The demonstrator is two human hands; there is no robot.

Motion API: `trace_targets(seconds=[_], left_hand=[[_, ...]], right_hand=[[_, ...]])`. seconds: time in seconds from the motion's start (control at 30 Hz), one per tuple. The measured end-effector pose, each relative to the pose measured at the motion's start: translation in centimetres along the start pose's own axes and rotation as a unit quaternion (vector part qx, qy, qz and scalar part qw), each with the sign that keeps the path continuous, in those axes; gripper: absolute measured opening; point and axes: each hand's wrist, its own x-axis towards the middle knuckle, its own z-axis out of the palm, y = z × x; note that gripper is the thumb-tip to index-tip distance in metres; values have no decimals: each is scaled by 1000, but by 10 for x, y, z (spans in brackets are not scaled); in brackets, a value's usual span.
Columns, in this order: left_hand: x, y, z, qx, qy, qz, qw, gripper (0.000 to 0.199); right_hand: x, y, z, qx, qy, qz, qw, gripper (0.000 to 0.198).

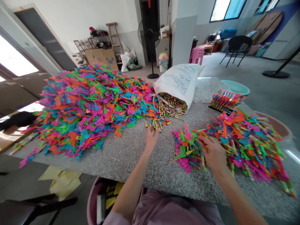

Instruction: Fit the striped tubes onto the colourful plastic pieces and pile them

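My left hand [152, 139] reaches to small yellow-banded tubes [156, 124] spilled on the stone tabletop. Its thumb and fingers are apart, with tubes around the tips. A white woven sack [179, 79] lies on its side behind them, its mouth full of the same tubes. My right hand [213, 153] is over a small heap of bright plastic pieces fitted with tubes [185, 142]. Its fingers are bent together, and what they grip is hidden. Right of that hand spreads a larger heap of plastic pieces with tubes [248, 143].
A big mound of flat coloured plastic shapes [93, 106] covers the table's left side. At the back right are a rack of upright tubes [226, 101] and a turquoise basin [235, 87]. Below the front edge stands a pink tub [92, 200]. A fan [151, 47] stands beyond the table.
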Motion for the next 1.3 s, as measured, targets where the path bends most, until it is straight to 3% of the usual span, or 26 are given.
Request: trace_targets(seconds=[0.07,0.13,0.2,0.27,0.4,0.47,0.5,0.53,0.6,0.67,0.77,0.83,1.03,1.3], left_hand=[[44,-13,-28,50,91,-27,994,43],[74,-28,-64,96,174,-71,978,50],[88,-45,-97,132,213,-100,963,51],[89,-61,-120,154,209,-103,960,47],[59,-77,-128,147,153,-63,975,48],[30,-75,-117,9,90,-61,994,49],[13,-70,-110,-108,40,-77,990,48],[-6,-64,-102,-233,-18,-107,966,45],[-41,-47,-87,-412,-119,-174,887,40],[-70,-28,-75,-491,-161,-206,831,38],[-97,-5,-61,-526,-183,-200,806,34],[-107,4,-54,-523,-196,-186,808,31],[-122,15,-45,-509,-187,-161,825,32],[-131,18,-44,-469,-223,-148,841,30]], right_hand=[[4,6,-2,-8,25,5,1000,31],[-2,2,0,69,31,35,997,32],[-14,-13,6,185,-3,96,978,34],[-24,-32,14,287,-69,164,941,37],[-31,-68,29,410,-161,241,865,39],[-30,-79,35,466,-193,269,821,37],[-29,-83,38,492,-210,285,796,35],[-28,-86,40,513,-226,301,772,34],[-27,-92,44,535,-240,323,743,35],[-26,-96,47,535,-231,318,748,36],[-26,-97,46,508,-208,284,786,39],[-28,-94,42,490,-207,277,800,42],[-40,-80,27,479,-197,282,807,42],[-45,-78,16,391,-181,160,888,20]])
